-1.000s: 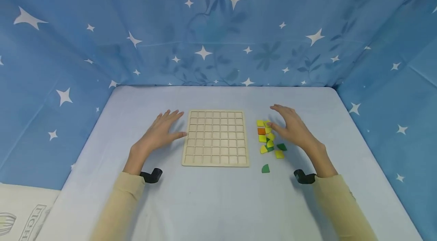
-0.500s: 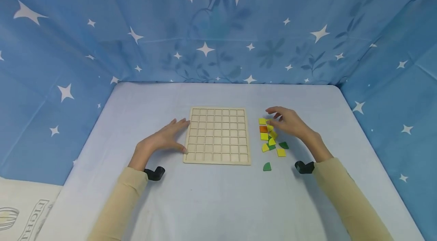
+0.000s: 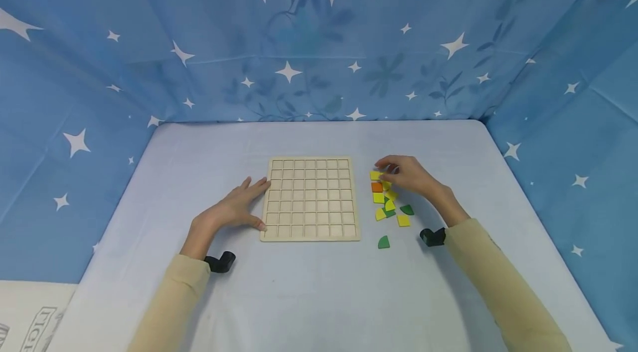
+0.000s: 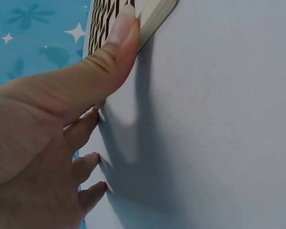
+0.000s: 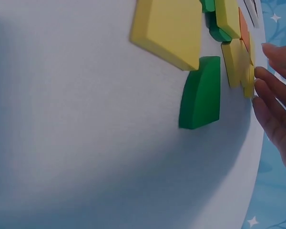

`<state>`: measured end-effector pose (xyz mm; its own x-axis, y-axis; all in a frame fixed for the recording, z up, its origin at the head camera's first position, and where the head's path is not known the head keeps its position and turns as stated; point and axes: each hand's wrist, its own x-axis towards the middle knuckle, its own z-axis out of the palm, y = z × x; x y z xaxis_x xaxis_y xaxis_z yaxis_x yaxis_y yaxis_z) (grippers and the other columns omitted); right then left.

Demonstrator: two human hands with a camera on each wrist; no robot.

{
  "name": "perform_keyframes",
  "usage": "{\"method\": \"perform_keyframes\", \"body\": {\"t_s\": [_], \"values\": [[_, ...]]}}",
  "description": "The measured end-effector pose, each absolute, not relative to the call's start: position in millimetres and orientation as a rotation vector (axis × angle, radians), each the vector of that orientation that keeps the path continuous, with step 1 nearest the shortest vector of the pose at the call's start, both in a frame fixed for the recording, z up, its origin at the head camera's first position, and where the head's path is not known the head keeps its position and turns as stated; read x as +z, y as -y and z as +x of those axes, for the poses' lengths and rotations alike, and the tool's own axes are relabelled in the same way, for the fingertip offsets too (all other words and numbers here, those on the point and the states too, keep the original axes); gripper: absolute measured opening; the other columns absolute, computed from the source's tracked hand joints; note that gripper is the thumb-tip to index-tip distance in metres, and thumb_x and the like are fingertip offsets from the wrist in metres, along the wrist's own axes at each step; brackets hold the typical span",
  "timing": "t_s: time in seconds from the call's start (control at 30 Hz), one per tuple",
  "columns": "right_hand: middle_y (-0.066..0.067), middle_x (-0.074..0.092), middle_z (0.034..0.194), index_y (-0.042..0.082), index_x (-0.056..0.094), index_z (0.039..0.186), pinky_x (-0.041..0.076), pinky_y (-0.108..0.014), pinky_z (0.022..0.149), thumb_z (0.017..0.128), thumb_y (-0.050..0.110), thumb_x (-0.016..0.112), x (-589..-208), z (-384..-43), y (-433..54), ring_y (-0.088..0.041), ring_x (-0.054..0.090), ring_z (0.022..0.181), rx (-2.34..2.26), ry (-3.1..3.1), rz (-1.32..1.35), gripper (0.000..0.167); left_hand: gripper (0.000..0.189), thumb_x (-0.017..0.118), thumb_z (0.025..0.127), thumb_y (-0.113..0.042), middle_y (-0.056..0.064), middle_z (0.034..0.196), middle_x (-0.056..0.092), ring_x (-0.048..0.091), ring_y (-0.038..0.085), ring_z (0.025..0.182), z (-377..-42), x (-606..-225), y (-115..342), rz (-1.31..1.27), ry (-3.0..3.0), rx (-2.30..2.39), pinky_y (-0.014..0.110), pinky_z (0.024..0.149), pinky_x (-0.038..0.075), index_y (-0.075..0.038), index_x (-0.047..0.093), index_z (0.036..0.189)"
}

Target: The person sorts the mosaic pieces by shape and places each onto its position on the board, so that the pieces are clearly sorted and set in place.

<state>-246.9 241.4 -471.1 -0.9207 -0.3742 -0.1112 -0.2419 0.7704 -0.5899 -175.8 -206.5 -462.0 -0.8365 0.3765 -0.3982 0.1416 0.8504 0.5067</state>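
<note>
A square wooden grid board lies flat on the table, its cells bare. Along its left edge rests my left hand, fingers spread, with the thumb on the near left corner; the left wrist view shows that thumb on the board's rim. To the right of the board is a loose cluster of yellow, green and orange tiles. My right hand is at the cluster's far end, fingers bent loosely beside a yellow square tile. In the right wrist view its fingertips come close to the far tiles, with no tile visibly held.
An orange square tile lies among the yellow ones. Nearer me are a green quarter-round tile, another green one and a yellow square. A blue star-patterned curtain stands behind the table.
My left hand has come down along the board's left edge, its thumb moving to the near corner. The right hand has lowered toward the far tiles, its fingers drawing closer together.
</note>
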Motion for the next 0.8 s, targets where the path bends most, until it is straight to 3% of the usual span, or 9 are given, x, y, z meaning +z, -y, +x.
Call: {"method": "perform_keyframes", "body": {"t_s": [0.57,0.8], "values": [[-0.014,0.069,0.11,0.0,0.071,0.122,0.057,-0.045,0.087,0.094,0.01,0.074,-472.0,-253.7,-227.1,-0.028,0.064,0.096,-0.783,-2.729,-0.538,0.03,0.116,0.091,0.073,-0.034,0.005,0.174,0.012,-0.003,0.043,0.159,-176.2,-463.4,206.5,0.372,-2.53,0.663,0.07,0.124,0.009,-0.015,0.023,0.165],[-0.015,0.067,0.11,-0.001,0.071,0.12,0.057,-0.045,0.09,0.094,0.013,0.075,-473.7,-256.1,-223.0,-0.028,0.063,0.097,-0.751,-2.711,-0.522,0.029,0.116,0.091,0.073,-0.034,0.004,0.174,0.012,-0.004,0.04,0.16,-177.0,-464.8,206.2,0.368,-2.528,0.664,0.068,0.125,0.008,-0.016,0.023,0.166]]}}
